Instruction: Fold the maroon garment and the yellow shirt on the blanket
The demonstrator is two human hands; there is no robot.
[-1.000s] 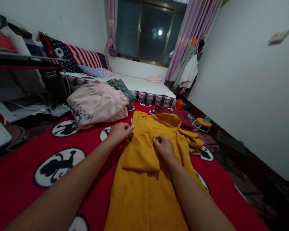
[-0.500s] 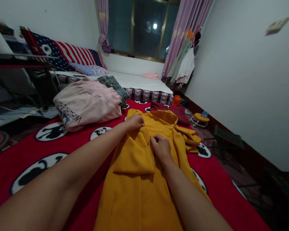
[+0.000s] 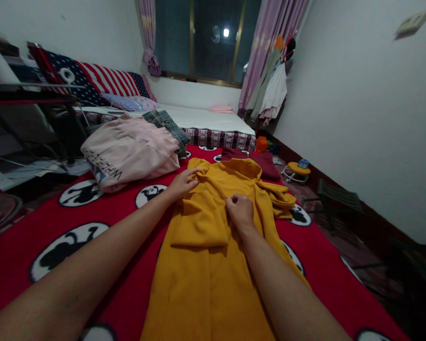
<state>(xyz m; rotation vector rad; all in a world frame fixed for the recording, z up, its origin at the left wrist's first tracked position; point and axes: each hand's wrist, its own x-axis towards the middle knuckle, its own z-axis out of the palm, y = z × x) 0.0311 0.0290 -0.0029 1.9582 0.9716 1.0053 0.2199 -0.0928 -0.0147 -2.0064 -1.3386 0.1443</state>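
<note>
A mustard-yellow garment [image 3: 213, 265] lies spread on a red blanket [image 3: 135, 222] printed with black-and-white figures. Its left sleeve is folded across the chest. My left hand [image 3: 182, 183] pinches the garment's left shoulder near the collar, fingers closed on the cloth. My right hand [image 3: 239, 211] rests on the middle of the chest, curled and pinching the fabric beside the folded sleeve. The other sleeve lies bunched at the right.
A pink folded garment [image 3: 131, 151] with lettering and jeans [image 3: 168, 124] lie at the back left. A dark red garment [image 3: 259, 161] lies behind the collar. A mattress [image 3: 213, 123] sits under the window. A small yellow stool [image 3: 296, 170] and dark chair [image 3: 335, 201] stand at right.
My left hand has slid from the collar area back out to the left shoulder edge, still gripping cloth. My right hand has stayed on the chest. The view has shifted slightly.
</note>
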